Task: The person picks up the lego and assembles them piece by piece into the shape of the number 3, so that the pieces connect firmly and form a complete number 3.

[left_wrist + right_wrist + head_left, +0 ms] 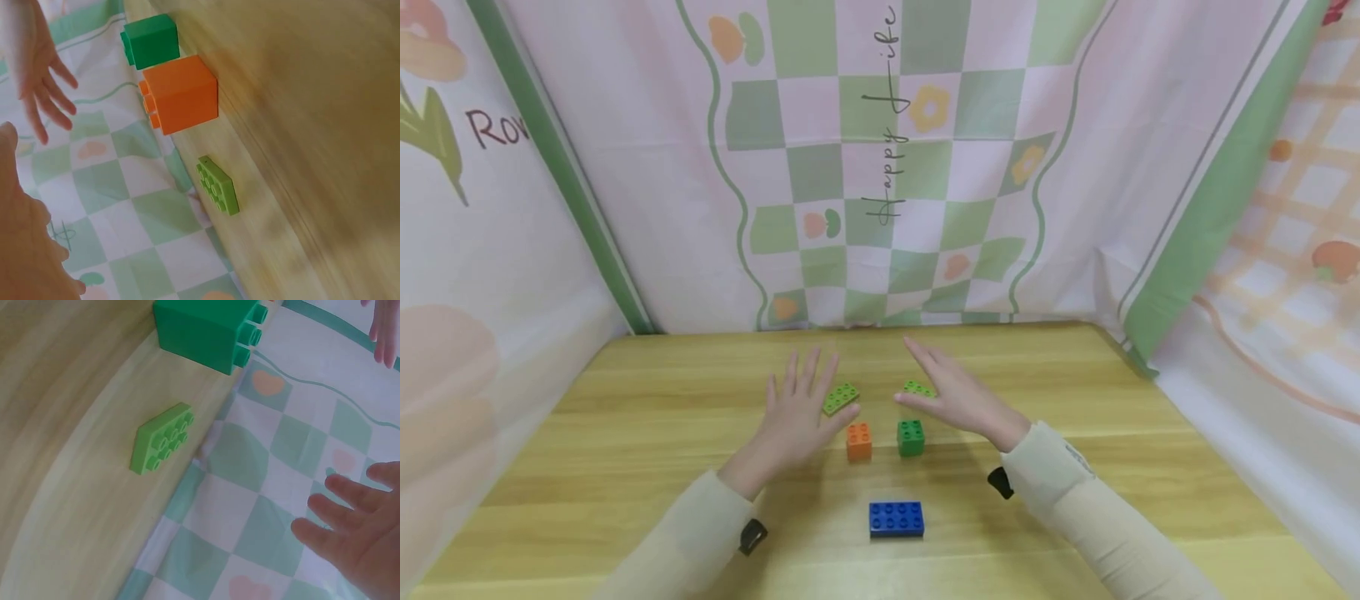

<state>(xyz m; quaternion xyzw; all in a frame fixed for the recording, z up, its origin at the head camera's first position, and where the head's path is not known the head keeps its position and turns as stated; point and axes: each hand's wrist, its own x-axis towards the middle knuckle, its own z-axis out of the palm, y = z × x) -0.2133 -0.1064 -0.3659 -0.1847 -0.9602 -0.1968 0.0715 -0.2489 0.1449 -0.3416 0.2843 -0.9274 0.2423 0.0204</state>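
In the head view my left hand [793,425] hovers over the table with fingers spread, holding nothing. Across from it is my right hand [958,396], fingers extended and thumb apart, also with nothing in its grasp. Between and below them stand an orange building brick [859,442] and a dark green one [911,438], side by side with a gap. A flat lime-green brick [841,399] lies near the left fingers. Partly hidden behind the right hand is a second lime-green brick [918,388], seen whole in the right wrist view [161,439]. A blue brick [897,520] lies nearest me.
The bricks rest on a wooden table [647,433]. Behind its far edge hangs a checked curtain [880,167], with more printed cloth [475,333] at both sides. Black straps [752,536] hang at both sleeves.
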